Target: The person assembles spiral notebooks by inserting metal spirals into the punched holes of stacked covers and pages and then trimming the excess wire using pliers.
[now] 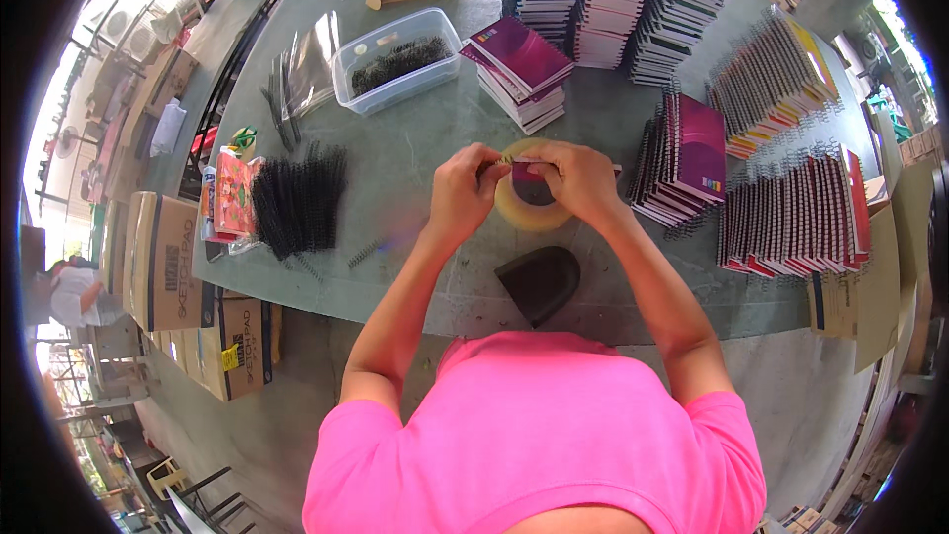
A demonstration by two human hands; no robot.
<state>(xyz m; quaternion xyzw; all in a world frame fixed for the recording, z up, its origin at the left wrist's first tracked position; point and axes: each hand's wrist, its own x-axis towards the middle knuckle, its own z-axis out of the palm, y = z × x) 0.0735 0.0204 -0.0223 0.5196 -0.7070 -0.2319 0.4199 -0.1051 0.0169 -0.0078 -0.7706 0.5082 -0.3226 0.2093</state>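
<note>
Between my hands is a notebook with a purple cover (pixel 528 167), seen almost edge-on and mostly hidden by my fingers. My right hand (pixel 581 181) is closed on it from the right, thumb bent inward. At its left end my left hand (pixel 465 188) is closed in a pinch; what lies between those fingertips is too small to make out. Underneath, a roll of yellowish clear tape (pixel 535 219) lies flat on the grey-green table (pixel 425 282). Nearer to me rests a dark, round-ended flat piece (pixel 542 284). A loose black spiral coil (pixel 366 253) lies left of my left forearm.
Black coils (pixel 299 200) are heaped at left; a clear plastic tub (pixel 397 61) holds more. Purple notebooks (pixel 519 57) stand stacked ahead. Spiral-bound stacks (pixel 682 148) and red-covered ones (pixel 796 213) crowd the right. Cardboard boxes (pixel 168 262) stand beyond the table's left edge.
</note>
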